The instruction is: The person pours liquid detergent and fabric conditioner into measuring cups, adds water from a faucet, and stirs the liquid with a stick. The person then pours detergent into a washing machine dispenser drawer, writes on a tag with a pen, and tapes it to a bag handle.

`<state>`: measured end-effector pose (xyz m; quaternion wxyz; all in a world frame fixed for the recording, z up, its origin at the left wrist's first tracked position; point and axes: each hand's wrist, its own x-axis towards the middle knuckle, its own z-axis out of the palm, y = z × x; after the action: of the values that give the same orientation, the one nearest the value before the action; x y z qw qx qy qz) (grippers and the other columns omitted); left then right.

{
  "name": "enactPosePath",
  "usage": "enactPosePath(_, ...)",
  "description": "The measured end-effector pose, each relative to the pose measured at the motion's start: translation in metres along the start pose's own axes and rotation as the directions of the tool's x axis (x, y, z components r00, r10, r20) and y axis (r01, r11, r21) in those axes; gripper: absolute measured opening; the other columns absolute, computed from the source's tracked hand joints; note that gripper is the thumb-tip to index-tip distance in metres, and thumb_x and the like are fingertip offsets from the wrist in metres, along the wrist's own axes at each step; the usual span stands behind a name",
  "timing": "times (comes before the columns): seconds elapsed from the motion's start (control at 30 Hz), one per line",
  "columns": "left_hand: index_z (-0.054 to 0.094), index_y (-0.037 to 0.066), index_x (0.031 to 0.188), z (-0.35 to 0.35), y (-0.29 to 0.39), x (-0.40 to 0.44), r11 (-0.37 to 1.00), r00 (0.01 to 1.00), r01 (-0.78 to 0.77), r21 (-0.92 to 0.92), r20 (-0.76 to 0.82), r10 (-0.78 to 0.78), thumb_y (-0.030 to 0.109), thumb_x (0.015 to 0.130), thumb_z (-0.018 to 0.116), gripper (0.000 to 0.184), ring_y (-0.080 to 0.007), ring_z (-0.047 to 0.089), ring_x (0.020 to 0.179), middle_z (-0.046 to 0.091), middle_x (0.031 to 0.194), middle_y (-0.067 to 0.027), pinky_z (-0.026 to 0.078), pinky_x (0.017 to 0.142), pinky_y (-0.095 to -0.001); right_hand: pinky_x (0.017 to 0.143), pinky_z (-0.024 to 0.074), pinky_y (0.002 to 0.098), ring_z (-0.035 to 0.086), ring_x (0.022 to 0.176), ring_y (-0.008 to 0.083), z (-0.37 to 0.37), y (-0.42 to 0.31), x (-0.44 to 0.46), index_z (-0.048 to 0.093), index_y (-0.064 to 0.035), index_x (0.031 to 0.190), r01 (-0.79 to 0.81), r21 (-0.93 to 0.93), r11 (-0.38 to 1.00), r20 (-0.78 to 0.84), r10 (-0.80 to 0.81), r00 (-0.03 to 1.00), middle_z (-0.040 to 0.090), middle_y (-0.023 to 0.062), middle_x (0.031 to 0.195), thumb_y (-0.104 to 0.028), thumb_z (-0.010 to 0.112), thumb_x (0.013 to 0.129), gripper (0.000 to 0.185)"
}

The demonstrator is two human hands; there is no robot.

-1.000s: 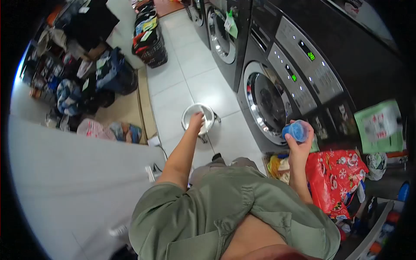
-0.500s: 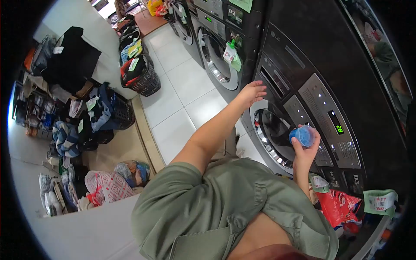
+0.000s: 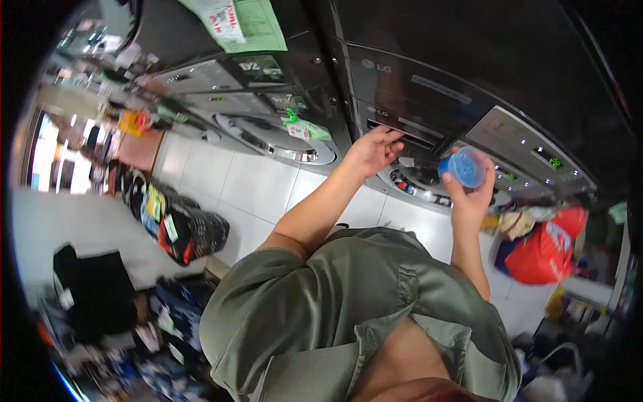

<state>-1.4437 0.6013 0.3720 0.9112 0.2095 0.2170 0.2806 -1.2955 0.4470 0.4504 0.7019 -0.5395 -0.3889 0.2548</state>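
Observation:
My right hand holds a small clear plastic cup with blue contents, its fingers wrapped round the side. My left hand is raised at the front of the dark LG machine, its fingers loosely bent and apart. Its fingertips are at the slot-like drawer below the lower LG logo; whether they touch it I cannot tell. The round glass door of this machine lies below, partly covered by my right hand and the cup. Green digits glow on the control panel.
A neighbouring washer door has a green clip and tag by it. Clothes-filled baskets line the left. A red bag sits at the right. White floor tiles run between.
The view has swung round toward the machines. My left hand has risen from beside the white stool to the drawer front. My right hand still holds the cup.

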Motion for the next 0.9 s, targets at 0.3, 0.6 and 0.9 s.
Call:
enactPosePath(0.3, 0.053, -0.006, 0.087, -0.006, 0.010, 0.014, 0.960, 0.993, 0.047, -0.274, 0.120, -0.014, -0.004, 0.077, 0.047, 0.012, -0.0252, 0.060, 0.085, 0.059, 0.092, -0.0186, 0.052, 0.077, -0.0330, 0.083, 0.0421, 0.0260, 0.051, 0.095, 0.0143, 0.073, -0.023, 0.000, 0.046, -0.0024, 0.113, 0.125, -0.164, 0.978, -0.299, -0.170, 0.939, 0.051, 0.0069, 0.105, -0.006, 0.070, 0.072, 0.048)
enactPosePath(0.6, 0.056, -0.002, 0.086, -0.031, -0.009, -0.048, 0.942, 0.931, 0.298, -0.157, 0.264, -0.251, -0.002, 0.078, 0.047, 0.012, -0.0275, 0.057, 0.101, 0.059, 0.099, -0.0162, 0.049, 0.084, -0.0381, 0.079, 0.0428, 0.0257, 0.052, 0.093, 0.0157, 0.110, -0.034, -0.001, 0.047, -0.0020, 0.112, 0.036, -0.405, 0.914, -0.296, -0.168, 0.940, 0.053, 0.0109, 0.104, -0.013, 0.073, 0.070, 0.051)
enactPosePath(0.9, 0.044, 0.013, 0.117, -0.035, -0.001, -0.129, 0.840, 0.767, 0.521, 0.149, 0.350, -0.538, 0.000, 0.083, 0.044, 0.036, -0.0281, 0.047, 0.114, 0.047, 0.126, -0.0028, 0.039, 0.092, -0.0433, 0.078, 0.0416, 0.0265, 0.052, 0.091, 0.0148, 0.111, -0.014, 0.006, 0.049, -0.0042, 0.109, -0.106, -0.451, 0.886, -0.203, 0.014, 0.979, 0.055, 0.0085, 0.101, -0.009, 0.073, 0.066, 0.049)
